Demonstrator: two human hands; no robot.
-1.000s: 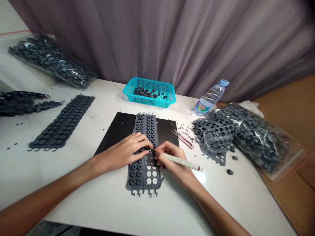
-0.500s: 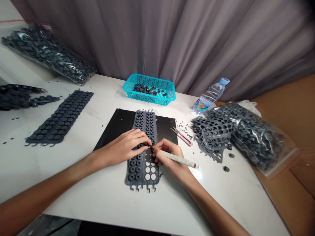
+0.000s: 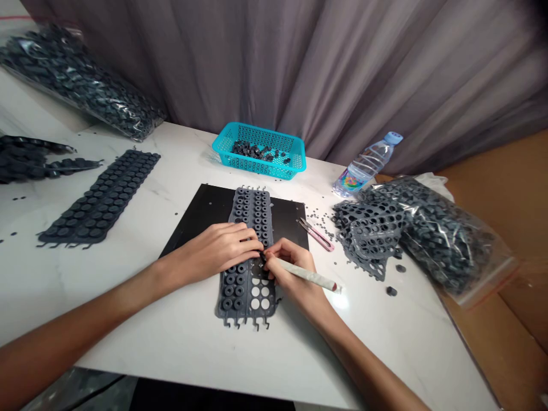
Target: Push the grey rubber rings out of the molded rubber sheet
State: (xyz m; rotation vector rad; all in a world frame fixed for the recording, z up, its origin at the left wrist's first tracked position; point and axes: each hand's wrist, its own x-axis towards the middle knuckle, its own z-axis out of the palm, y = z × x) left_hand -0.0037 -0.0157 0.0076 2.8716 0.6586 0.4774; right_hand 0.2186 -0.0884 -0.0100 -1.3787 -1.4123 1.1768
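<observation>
A grey rubber sheet of small round parts [image 3: 250,217] lies lengthwise on a black mat [image 3: 201,214] in the table's middle. Its near end has several empty round holes. My left hand [image 3: 220,251] lies flat on the sheet, fingers pressing it down. My right hand [image 3: 291,268] grips a white paper-wrapped tool [image 3: 306,275] like a pen, its tip on the sheet right beside my left fingertips.
A turquoise basket [image 3: 261,154] with loose grey parts stands behind the mat. A pink cutter [image 3: 317,234], a water bottle [image 3: 366,162], emptied sheets [image 3: 368,234] and a bagged pile [image 3: 445,240] lie right. Another full sheet [image 3: 100,197] and bags [image 3: 81,85] lie left.
Both hands stay on the sheet, with the tool tip worked at the same spot. The view has shifted slightly, so everything sits a bit higher in frame.
</observation>
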